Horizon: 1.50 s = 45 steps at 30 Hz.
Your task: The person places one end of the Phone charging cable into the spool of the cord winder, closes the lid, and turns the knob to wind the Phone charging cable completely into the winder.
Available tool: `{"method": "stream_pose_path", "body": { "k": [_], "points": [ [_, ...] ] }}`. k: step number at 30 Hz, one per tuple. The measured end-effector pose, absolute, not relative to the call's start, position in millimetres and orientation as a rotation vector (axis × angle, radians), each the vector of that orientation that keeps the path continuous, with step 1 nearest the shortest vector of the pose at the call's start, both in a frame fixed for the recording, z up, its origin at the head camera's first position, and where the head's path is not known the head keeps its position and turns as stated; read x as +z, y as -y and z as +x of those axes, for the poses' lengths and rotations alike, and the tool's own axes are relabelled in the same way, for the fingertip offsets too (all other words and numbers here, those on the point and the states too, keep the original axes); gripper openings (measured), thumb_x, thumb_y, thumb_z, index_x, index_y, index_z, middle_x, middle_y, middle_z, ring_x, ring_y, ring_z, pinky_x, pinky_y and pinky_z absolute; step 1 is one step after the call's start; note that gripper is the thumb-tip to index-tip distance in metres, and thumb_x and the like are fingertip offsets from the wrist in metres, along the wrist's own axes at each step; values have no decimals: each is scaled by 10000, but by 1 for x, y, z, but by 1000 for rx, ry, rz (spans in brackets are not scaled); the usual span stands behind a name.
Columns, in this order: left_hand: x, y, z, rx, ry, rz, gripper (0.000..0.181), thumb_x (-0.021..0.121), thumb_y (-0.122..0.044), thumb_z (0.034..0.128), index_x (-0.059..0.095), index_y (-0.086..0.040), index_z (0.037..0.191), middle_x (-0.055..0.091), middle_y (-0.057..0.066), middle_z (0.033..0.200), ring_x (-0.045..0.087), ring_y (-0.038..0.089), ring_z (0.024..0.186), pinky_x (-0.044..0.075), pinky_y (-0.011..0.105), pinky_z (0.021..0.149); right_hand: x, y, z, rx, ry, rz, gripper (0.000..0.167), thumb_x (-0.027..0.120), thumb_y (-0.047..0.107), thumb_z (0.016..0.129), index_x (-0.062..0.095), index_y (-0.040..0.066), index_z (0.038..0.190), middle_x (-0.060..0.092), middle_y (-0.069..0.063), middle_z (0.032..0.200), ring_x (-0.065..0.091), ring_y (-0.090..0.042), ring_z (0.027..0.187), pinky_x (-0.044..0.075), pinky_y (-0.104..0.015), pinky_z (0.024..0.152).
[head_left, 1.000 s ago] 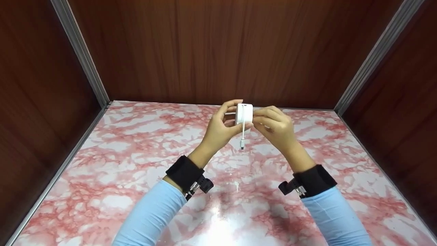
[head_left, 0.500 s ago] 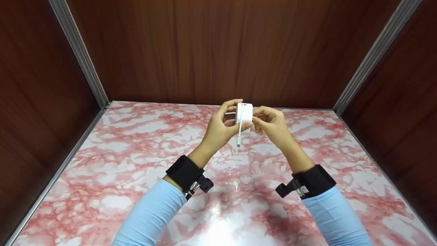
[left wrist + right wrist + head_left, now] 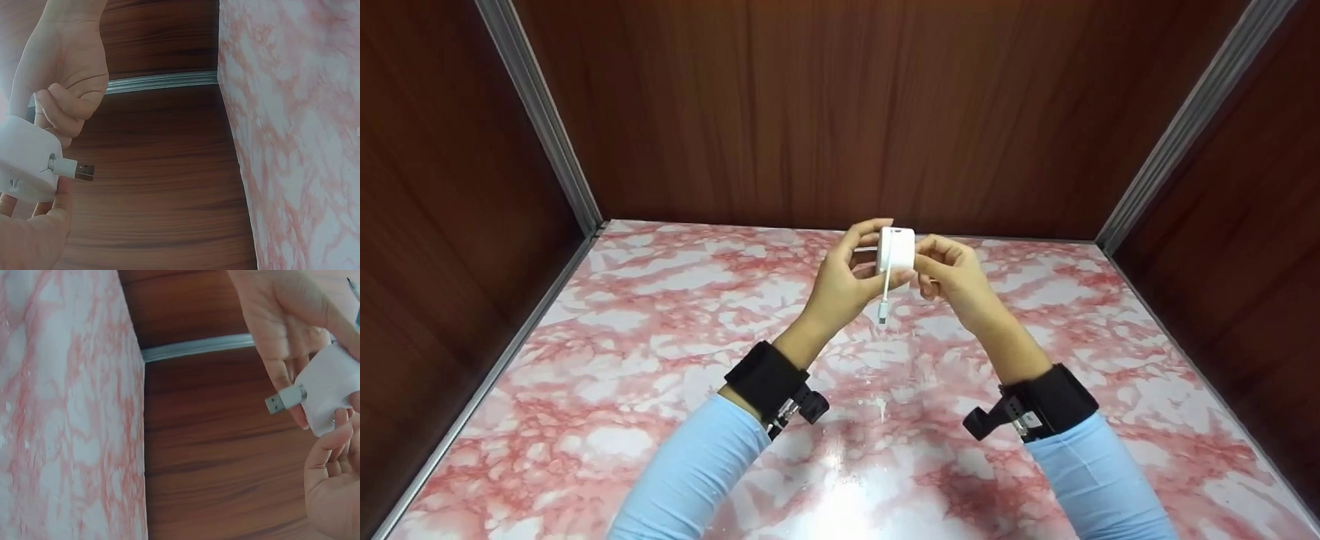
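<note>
My left hand grips a small white device above the table, thumb below and fingers at its far side. A short white cable hangs across its face, its plug pointing down. At the device's right side are the thumb and fingertips of my right hand, other fingers curled; whether they pinch a part of it is hidden. In the left wrist view a USB plug sticks out of the white device. The right wrist view also shows this USB plug.
Below the hands spreads a table with a red and white marbled top. Brown wood-grain panels stand behind it and at both sides, with grey metal strips at the corners. Black bands circle both wrists.
My right hand has turned, and its fingers have shifted at the device's right side. The dangling cable end has swung slightly left. My left hand has stayed in place around the device.
</note>
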<state>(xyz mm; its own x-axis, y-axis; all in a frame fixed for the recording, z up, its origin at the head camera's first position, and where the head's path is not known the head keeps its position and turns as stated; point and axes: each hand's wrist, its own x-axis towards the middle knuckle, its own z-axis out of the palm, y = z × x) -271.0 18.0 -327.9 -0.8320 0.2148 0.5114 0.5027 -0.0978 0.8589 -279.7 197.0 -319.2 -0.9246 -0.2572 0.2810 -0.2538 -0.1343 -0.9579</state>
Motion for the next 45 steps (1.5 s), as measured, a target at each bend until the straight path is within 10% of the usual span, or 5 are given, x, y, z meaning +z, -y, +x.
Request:
{"method": "stream_pose_path", "body": {
  "k": [13, 26, 45],
  "points": [
    [-328, -18, -271, -2045, 1961, -813, 647, 796, -69, 787, 494, -83, 1359, 532, 186, 1250, 616, 288, 1077, 524, 318, 945, -329, -210, -287, -2182, -2521, -1224, 58, 647, -153, 822, 678, -111, 848, 651, 91, 916, 571, -46, 763, 430, -140, 509],
    [-315, -14, -257, -2077, 1999, -779, 625, 768, -61, 813, 473, -45, 1364, 535, 193, 1249, 600, 288, 1073, 521, 323, 948, -331, -203, -293, -1696, -3137, -1859, 181, 761, -129, 721, 742, 19, 824, 688, -107, 891, 557, -112, 805, 404, -89, 594],
    [-329, -17, -270, -2054, 1965, -806, 615, 790, -102, 802, 502, -96, 1345, 556, 160, 1224, 632, 260, 1057, 536, 295, 919, -330, -198, -285, -2251, -2358, -1088, 70, 610, 34, 923, 589, -3, 867, 530, 26, 636, 458, -57, 513, 379, -168, 425]
  ]
}}
